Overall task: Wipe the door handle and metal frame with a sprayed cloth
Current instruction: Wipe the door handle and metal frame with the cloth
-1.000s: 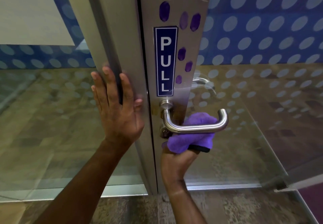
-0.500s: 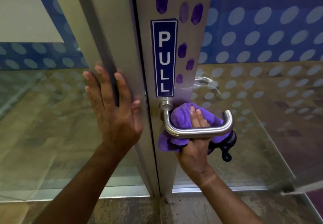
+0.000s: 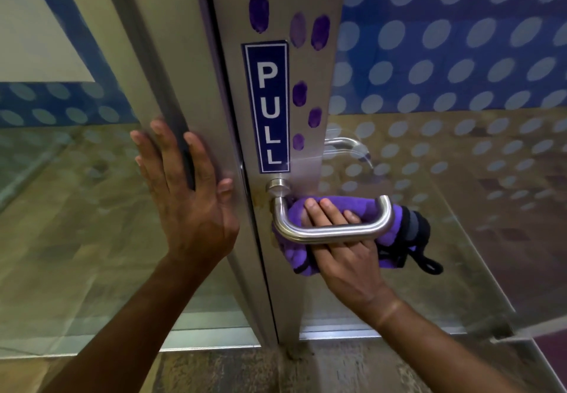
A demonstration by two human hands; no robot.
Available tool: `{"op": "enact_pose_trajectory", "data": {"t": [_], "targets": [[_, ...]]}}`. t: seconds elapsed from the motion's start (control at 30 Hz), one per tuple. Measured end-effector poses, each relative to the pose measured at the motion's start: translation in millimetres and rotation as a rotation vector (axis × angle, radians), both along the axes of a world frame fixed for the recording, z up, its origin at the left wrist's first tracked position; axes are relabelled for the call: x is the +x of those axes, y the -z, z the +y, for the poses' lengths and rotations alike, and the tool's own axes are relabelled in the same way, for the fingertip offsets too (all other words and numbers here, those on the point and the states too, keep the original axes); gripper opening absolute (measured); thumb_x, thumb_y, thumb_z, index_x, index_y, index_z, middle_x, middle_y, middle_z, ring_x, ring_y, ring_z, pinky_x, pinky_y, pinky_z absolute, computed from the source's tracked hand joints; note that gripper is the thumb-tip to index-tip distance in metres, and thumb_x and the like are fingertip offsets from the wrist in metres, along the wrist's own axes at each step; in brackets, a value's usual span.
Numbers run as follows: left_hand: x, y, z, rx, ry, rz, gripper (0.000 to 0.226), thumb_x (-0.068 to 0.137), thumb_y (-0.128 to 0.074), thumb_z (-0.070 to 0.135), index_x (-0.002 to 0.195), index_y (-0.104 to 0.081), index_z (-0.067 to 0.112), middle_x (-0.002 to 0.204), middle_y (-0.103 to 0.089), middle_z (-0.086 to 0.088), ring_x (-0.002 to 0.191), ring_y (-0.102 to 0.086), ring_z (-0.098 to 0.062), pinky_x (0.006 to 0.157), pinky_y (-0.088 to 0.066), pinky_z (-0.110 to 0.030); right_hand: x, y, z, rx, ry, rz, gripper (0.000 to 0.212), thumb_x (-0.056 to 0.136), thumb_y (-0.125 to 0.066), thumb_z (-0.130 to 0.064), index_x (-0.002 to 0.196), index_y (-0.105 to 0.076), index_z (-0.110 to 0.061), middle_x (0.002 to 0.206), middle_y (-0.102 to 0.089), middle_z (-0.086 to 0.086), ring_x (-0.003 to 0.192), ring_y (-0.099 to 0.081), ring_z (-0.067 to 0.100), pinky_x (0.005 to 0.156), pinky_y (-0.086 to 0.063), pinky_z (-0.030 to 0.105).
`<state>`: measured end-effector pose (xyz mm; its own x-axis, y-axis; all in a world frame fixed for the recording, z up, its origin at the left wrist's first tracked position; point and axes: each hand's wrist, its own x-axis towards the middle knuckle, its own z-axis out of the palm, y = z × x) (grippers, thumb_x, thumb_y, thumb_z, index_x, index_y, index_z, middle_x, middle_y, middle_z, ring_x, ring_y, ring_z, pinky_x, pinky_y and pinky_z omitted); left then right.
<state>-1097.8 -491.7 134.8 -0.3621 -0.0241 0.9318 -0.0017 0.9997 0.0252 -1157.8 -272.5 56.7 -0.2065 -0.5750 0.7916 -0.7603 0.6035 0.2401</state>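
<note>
A person's right hand (image 3: 343, 248) presses a purple microfibre cloth (image 3: 362, 208) behind the steel lever handle (image 3: 334, 234), grip closed around the cloth to wipe it. The left hand (image 3: 187, 196), open and flat, braces the metal frame (image 3: 211, 91), likely steadying the door.

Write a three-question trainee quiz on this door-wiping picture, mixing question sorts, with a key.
1. True or false: the left hand holds the cloth.
2. The cloth sits: A) over the sign B) behind the handle bar C) on the floor.
3. Fill in: the right hand presses the cloth against the metal ____.

Key: 1 false, it lies flat on the frame; 2 B; 3 frame.
</note>
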Motion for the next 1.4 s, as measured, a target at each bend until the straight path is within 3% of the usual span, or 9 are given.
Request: {"op": "enact_pose_trajectory", "data": {"t": [0.13, 0.3, 0.4, 0.5, 0.73, 0.93, 1.07, 1.17, 1.4], "targets": [[0, 1, 0, 0.002, -0.006, -0.014, 0.075, 0.100, -0.038, 0.022, 0.156, 0.011, 0.022, 0.163, 0.027, 0.004, 0.150, 0.023, -0.022, 0.123, 0.005, -0.050, 0, -6, -18, -0.136, 0.045, -0.049, 0.041, 0.102, -0.027, -0.008, 0.139, -0.045, -0.006, 0.152, -0.039, 0.009, 0.136, -0.041, 0.027, 0.114, -0.024, 0.040], [0, 2, -1, 0.031, 0.017, -0.010, 0.069, 0.102, -0.034, 0.025, 0.156, 0.008, 0.016, 0.151, -0.005, -0.034, 0.149, 0.007, -0.047, 0.124, 0.004, -0.048, 1, 0, -21, -0.205, 0.024, -0.095, 0.046, 0.094, -0.041, -0.006, 0.140, -0.044, -0.007, 0.146, -0.041, 0.011, 0.140, -0.034, 0.026, 0.118, -0.020, 0.039], [1, 3, -3, 0.005, -0.001, -0.012, 0.071, 0.102, -0.036, 0.026, 0.156, 0.009, 0.018, 0.165, 0.015, -0.012, 0.152, 0.019, -0.030, 0.124, 0.006, -0.047, 3, 11, -11, -0.103, 0.009, -0.038, 0.047, 0.091, -0.046, -0.004, 0.138, -0.047, -0.009, 0.143, -0.043, 0.012, 0.134, -0.042, 0.029, 0.117, -0.021, 0.040], [0, 4, -4, -0.012, -0.020, -0.007, 0.072, 0.102, -0.037, 0.027, 0.157, 0.010, 0.020, 0.162, 0.027, 0.003, 0.150, 0.023, -0.023, 0.124, 0.006, -0.047, 0, 12, -9, -0.111, 0.006, -0.053, 0.046, 0.090, -0.049, -0.007, 0.136, -0.049, -0.011, 0.137, -0.043, 0.014, 0.123, -0.046, 0.033, 0.112, -0.028, 0.043], [-1, 6, -5, 0.014, -0.009, -0.004, 0.067, 0.104, -0.034, 0.028, 0.157, 0.007, 0.018, 0.163, 0.025, 0.003, 0.151, 0.021, -0.024, 0.124, 0.004, -0.047, 7, 1, -36, -0.427, 0.030, -0.220, 0.048, 0.091, -0.053, -0.014, 0.138, -0.048, -0.013, 0.130, -0.038, 0.013, 0.124, -0.039, 0.029, 0.106, -0.034, 0.046], [0, 5, -3, 0.020, 0.005, 0.003, 0.068, 0.104, -0.035, 0.026, 0.157, 0.007, 0.018, 0.163, 0.024, 0.003, 0.151, 0.020, -0.024, 0.124, 0.004, -0.047, 7, 18, -14, -0.187, 0.110, -0.129, 0.057, 0.082, -0.067, -0.016, 0.135, -0.048, -0.023, 0.120, -0.043, 0.010, 0.115, -0.046, 0.031, 0.091, -0.033, 0.044], [1, 5, -3, 0.020, 0.012, -0.008, 0.068, 0.104, -0.036, 0.026, 0.157, 0.006, 0.018, 0.163, 0.024, 0.004, 0.151, 0.020, -0.024, 0.124, 0.004, -0.047, 9, 11, -34, -0.428, 0.098, -0.249, 0.055, 0.088, -0.058, -0.015, 0.140, -0.045, -0.020, 0.122, -0.039, 0.011, 0.120, -0.040, 0.029, 0.096, -0.035, 0.048], [1, 6, -4, 0.021, 0.008, -0.003, 0.069, 0.104, -0.036, 0.026, 0.157, 0.007, 0.019, 0.163, 0.025, 0.004, 0.151, 0.021, -0.023, 0.124, 0.004, -0.047, 8, 3, -45, -0.540, 0.036, -0.262, 0.056, 0.084, -0.067, -0.013, 0.138, -0.051, -0.016, 0.123, -0.037, 0.012, 0.123, -0.035, 0.026, 0.098, -0.040, 0.053], [1, 5, -2, 0.031, 0.011, -0.005, 0.071, 0.103, -0.037, 0.025, 0.156, 0.009, 0.020, 0.165, 0.021, -0.005, 0.151, 0.021, -0.023, 0.124, 0.005, -0.046, 5, 11, -17, -0.225, 0.074, -0.120, 0.045, 0.095, -0.050, -0.018, 0.139, -0.047, -0.029, 0.119, -0.044, 0.008, 0.113, -0.049, 0.029, 0.094, -0.034, 0.045]]}}
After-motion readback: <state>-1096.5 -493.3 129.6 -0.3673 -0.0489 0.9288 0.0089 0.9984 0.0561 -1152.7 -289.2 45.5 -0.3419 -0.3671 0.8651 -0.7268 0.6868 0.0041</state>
